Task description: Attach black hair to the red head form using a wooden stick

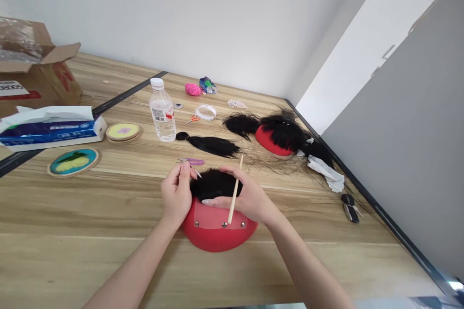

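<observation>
A red dome-shaped form (pixel 213 231) lies near the front of the wooden table (pixel 90 231), with a patch of black hair (pixel 212 183) on its top. My left hand (pixel 176 196) rests on the dome's left side, fingers pinched at the edge of the hair. My right hand (pixel 250 198) lies over the dome's right side and holds a thin wooden stick (pixel 235 192) upright and tilted. Small purple snips (pixel 192 161) lie on the table just beyond my left hand.
Further back lie a loose black hair bundle (pixel 210 145), a second red form (pixel 270 141) covered in black hair, a water bottle (pixel 162 111), a white tape roll (pixel 205 112), embroidery hoops (pixel 73 161), a tissue pack (pixel 50 128), a cardboard box (pixel 32 67) and white gloves (pixel 328 174).
</observation>
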A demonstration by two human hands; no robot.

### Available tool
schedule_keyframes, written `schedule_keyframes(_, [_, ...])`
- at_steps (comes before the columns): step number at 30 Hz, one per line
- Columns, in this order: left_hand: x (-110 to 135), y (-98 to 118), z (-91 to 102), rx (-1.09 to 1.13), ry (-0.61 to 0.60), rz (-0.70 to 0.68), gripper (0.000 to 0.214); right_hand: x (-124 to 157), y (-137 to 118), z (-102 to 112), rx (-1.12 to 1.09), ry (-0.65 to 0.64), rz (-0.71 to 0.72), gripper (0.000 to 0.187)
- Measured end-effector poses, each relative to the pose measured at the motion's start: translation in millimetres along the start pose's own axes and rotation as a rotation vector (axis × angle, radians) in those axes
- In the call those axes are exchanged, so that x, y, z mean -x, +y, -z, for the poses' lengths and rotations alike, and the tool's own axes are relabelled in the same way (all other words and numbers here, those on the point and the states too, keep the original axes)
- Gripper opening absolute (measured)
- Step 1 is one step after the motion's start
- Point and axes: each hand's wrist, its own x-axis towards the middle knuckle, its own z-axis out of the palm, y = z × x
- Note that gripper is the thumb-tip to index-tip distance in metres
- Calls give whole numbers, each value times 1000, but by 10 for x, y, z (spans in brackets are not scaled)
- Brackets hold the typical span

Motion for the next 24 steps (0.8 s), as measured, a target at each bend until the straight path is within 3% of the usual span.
schedule_keyframes(4, [8, -15, 9, -9, 3, -1, 40, -48, -24, -42, -66, 77, -10, 50])
schedule_keyframes(6, [11, -13, 10, -9, 3, 0, 41, -43, -22, -5, -144, 36, -1, 46])
schedule_keyframes(9, [14, -1, 9, -15, 3, 5, 41, -8, -22, 66, -150, -73, 14, 66])
schedule_keyframes(11, [16, 5, 10, -23, 7, 12, 41, 6, -35, 71, -28, -68, 16, 80])
schedule_keyframes(14, [22, 4, 13, -31, 13, 19, 41, -9, -74, 6, 93, 1, -1, 73])
schedule_keyframes(19, [26, -4, 10, -14, 11, 31, 39, -61, -89, -54, 21, 66, 31, 49])
schedule_keyframes(21, [25, -4, 5, -6, 10, 35, 39, -54, -65, -22, -59, 10, 49, 52])
schedule_keyframes(24, [22, -8, 0, 5, 6, 38, 39, -16, -40, 29, -23, -62, 68, 77])
